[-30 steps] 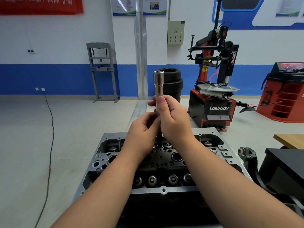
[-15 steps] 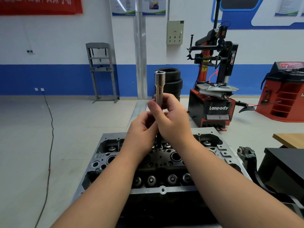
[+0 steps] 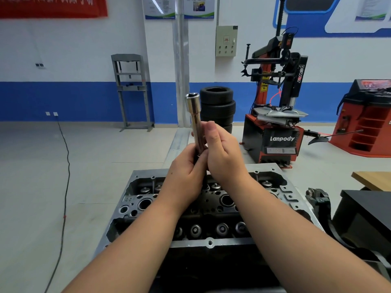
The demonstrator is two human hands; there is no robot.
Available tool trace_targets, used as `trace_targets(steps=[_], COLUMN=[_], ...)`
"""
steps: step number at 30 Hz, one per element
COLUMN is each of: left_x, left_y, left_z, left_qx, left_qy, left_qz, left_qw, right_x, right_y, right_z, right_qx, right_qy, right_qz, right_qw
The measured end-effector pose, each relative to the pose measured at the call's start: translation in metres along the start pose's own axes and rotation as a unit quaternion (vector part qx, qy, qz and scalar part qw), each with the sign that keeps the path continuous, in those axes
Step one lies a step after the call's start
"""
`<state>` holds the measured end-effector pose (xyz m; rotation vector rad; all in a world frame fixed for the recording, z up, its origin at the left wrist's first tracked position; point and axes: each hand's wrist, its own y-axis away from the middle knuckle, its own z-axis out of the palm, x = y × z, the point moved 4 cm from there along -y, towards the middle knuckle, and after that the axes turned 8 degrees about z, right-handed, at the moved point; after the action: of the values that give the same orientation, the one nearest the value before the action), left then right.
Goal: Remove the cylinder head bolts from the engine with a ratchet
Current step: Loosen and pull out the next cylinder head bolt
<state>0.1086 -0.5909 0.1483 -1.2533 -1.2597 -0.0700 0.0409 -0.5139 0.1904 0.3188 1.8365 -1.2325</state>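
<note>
You lean the long socket to the left while both hands hold the tool above the engine.

Compared with a moment ago, the chrome socket (image 3: 195, 121) no longer stands upright: its open end now leans to your left, and your hands sit a little lower. Your right hand (image 3: 224, 153) curls round the socket shaft, and your left hand (image 3: 186, 176) grips the dark part below it, which is mostly hidden. I judge you are still putting the tool together, so no bolt is loosened yet. The cylinder head (image 3: 211, 201) lies just under your hands. Readable writing: "Lanpody" and "power" on the tyre machine (image 3: 275, 115).
</note>
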Motion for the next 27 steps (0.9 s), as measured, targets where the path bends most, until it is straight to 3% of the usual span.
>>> trace_targets(steps=[13, 21, 27], left_x=[0.003, 0.009, 0.018], left_y=[-0.008, -0.012, -0.018], left_z=[-0.003, 0.0, -0.001], left_qx=[0.033, 0.04, 0.04], left_qy=[0.004, -0.009, -0.031], left_qz=[0.03, 0.04, 0.033], left_qw=[0.999, 0.998, 0.998], right_x=[0.024, 0.035, 0.032], right_y=[-0.01, -0.018, -0.013], right_z=[-0.011, -0.018, -0.033], right_qx=[0.038, -0.054, -0.217], right_qy=[0.073, 0.176, 0.196], right_qz=[0.152, 0.265, 0.33], right_qw=[0.985, 0.946, 0.898])
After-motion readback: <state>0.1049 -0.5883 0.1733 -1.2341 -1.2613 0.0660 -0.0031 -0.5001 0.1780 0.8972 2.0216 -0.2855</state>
